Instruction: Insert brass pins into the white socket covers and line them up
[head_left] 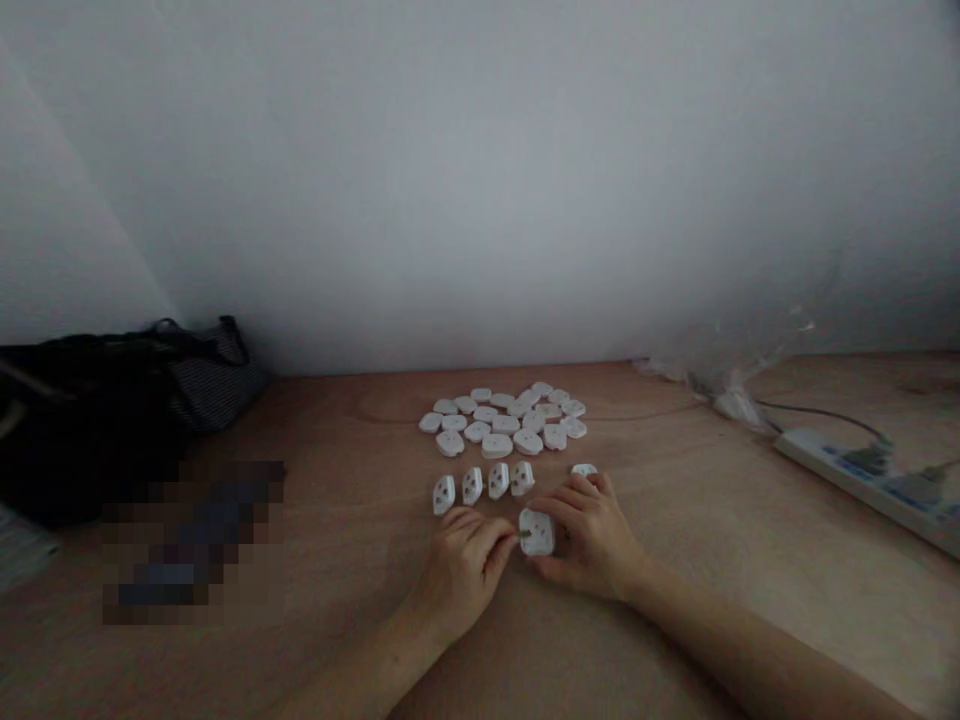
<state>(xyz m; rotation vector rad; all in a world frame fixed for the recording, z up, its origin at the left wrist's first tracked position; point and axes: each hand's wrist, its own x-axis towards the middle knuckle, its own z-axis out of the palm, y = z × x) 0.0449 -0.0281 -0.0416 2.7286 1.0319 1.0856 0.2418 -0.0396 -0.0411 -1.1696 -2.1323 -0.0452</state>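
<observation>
My right hand (pixel 589 535) grips a white plug socket piece (pixel 537 533) between thumb and fingers, its face with small holes turned toward me. Just left of it, my left hand (pixel 469 558) has thumb and forefinger pinched together at the piece's left edge. Whatever is between those fingertips is too small to make out. Beyond the hands stands a short row of similar white socket pieces, tilted up with dark openings showing; the leftmost socket piece (pixel 444 495) is above my left knuckles. Another white piece (pixel 583 470) lies partly hidden behind my right fingers.
A cluster of several white socket pieces (pixel 496 446) lies farther back on the wooden table (pixel 345 600). On the right are a power strip (pixel 840 470) with plugs and a clear plastic bag (pixel 731 385). A black bag (pixel 90 430) and a blurred-out dark object (pixel 199 535) are left.
</observation>
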